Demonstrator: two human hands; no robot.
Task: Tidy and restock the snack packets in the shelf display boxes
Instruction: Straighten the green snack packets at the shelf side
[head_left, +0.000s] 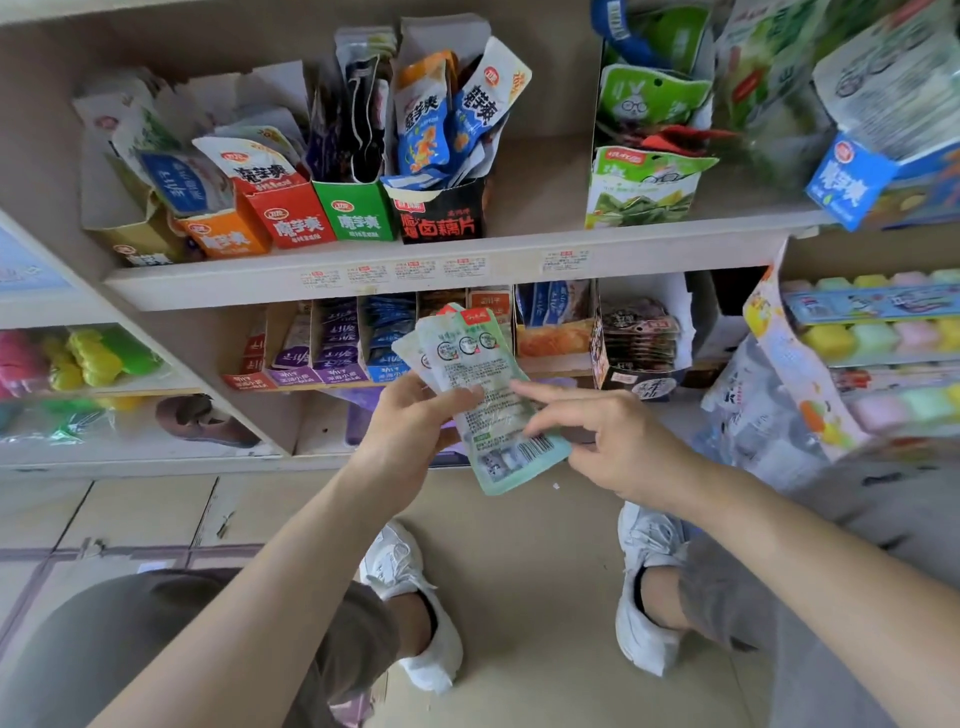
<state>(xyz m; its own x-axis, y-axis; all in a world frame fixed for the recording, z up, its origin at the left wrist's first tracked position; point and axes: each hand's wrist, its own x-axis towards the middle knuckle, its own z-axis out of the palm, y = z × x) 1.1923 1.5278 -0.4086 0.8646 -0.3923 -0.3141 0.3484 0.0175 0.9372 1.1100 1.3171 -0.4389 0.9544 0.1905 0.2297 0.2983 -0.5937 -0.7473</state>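
Note:
A small stack of pale green snack packets (483, 395) is held in front of the lower shelf, backs facing me with a barcode near the bottom. My left hand (410, 421) grips the stack from the left, thumb across its front. My right hand (597, 431) pinches the stack's lower right edge, with the index finger stretched over the packets. Behind them, the lower shelf holds a row of display boxes (337, 348) in red, purple and blue. Upper shelf display boxes (358, 208) in orange, red, green and black hold untidy packets leaning at angles.
A green packet box (644, 182) stands right on the upper shelf, a blue box (852, 176) beyond it. A dark box (639, 343) sits lower right. Coloured sweets (883, 332) fill the right-hand shelving. My legs and white shoes (415, 597) stand on the tiled floor below.

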